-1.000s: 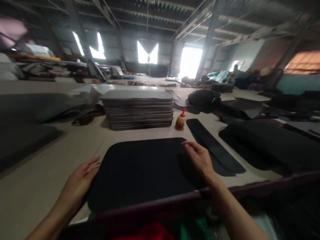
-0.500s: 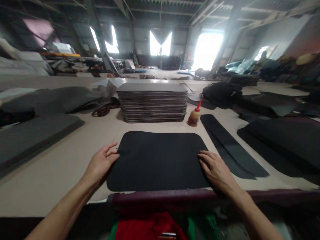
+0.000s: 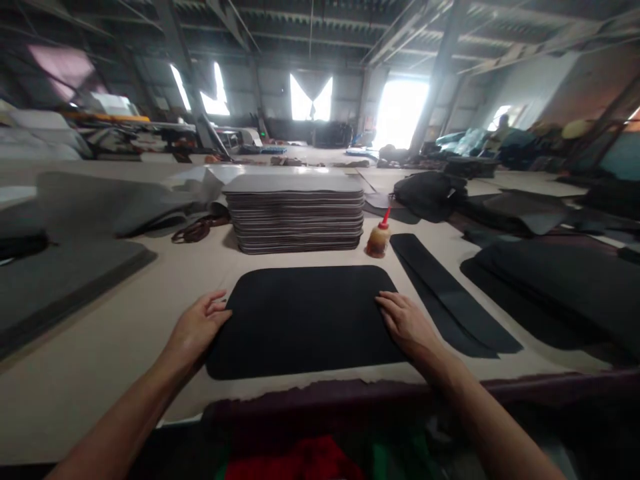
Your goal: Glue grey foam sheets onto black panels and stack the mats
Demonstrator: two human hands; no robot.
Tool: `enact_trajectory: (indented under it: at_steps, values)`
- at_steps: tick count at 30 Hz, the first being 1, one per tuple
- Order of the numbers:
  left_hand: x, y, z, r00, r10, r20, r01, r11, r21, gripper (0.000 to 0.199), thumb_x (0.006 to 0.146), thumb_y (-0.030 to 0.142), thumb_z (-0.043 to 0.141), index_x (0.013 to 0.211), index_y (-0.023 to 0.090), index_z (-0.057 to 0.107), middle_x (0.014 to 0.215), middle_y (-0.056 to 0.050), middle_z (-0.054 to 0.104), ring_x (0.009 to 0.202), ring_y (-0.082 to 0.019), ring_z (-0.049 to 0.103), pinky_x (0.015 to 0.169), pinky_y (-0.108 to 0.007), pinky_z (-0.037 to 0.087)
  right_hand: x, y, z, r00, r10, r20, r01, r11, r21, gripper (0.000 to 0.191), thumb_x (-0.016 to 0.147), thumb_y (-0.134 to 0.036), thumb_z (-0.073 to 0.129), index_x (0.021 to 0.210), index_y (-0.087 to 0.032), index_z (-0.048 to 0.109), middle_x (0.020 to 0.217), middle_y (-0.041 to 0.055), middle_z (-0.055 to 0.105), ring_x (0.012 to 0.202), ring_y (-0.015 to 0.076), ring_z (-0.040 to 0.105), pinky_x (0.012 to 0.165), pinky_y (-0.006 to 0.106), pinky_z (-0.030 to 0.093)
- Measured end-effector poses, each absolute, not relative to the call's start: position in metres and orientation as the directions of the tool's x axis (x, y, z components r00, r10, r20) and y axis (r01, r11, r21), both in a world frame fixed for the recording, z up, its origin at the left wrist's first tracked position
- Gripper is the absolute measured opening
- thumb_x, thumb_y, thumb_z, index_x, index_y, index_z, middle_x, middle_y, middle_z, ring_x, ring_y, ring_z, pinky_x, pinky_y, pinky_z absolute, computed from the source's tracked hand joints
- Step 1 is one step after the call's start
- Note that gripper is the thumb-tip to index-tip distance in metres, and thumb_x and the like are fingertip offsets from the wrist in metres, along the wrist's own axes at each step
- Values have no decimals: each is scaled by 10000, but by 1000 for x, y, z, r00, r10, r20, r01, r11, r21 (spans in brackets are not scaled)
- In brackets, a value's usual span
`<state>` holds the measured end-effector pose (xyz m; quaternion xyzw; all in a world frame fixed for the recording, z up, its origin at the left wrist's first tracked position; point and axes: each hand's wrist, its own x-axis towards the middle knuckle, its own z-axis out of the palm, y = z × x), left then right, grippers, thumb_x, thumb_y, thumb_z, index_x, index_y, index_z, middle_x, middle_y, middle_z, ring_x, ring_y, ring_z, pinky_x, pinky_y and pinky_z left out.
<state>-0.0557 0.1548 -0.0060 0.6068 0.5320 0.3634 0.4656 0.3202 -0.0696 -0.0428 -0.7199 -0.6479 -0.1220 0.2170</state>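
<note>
A black sheet (image 3: 305, 323) with rounded corners lies flat on the table in front of me. My left hand (image 3: 197, 327) rests at its left edge, with fingertips touching or very close to the rim and fingers apart. On the right edge lie the outstretched fingers of my right hand (image 3: 405, 320), its palm partly covering the near right corner. Beyond the sheet stands a neat stack of grey-and-dark sheets (image 3: 295, 217). Just right of that stack is a squeeze bottle (image 3: 379, 240) with a red nozzle and amber-brown contents.
Long black strips (image 3: 450, 293) lie right of the sheet, and dark panels (image 3: 555, 287) are piled farther right. A thick grey stack (image 3: 70, 280) occupies the left side. A dark bundle (image 3: 427, 193) sits behind the bottle. The table's near edge carries ragged dark purple material (image 3: 330, 393).
The black sheet has slid slightly away from me, so pale tabletop now shows between it and the purple edge. Both hands stay at its sides. The view has shifted a little.
</note>
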Motion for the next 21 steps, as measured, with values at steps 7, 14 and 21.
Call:
enact_trajectory:
  at_steps: [7,14,21]
  values:
    - [-59,137,-1,57,968,244,494,-240,835,555,787,288,665,1311,159,540,1291,-132,608,1083,-252,624,930,-381,525,328,-72,-52,126,848,515,983,-39,-177,427,1002,-323,356,1174,-126,694,1262,133,637,1131,292,599,1018,502,508]
    - [20,27,13,699,494,516,180,-821,542,196,881,220,659,1073,190,685,1097,-48,709,1100,-205,604,1009,-354,480,351,-73,-64,190,843,503,949,-27,-313,414,937,-424,400,1055,-189,720,1190,102,675,1061,303,642,969,513,541]
    - [99,24,0,912,176,370,65,-954,294,308,933,355,613,1146,136,656,1205,-90,668,1168,-255,565,984,-373,495,353,-74,-62,170,863,475,949,-13,-315,433,916,-428,387,1055,-179,713,1198,127,670,1074,333,644,954,545,544]
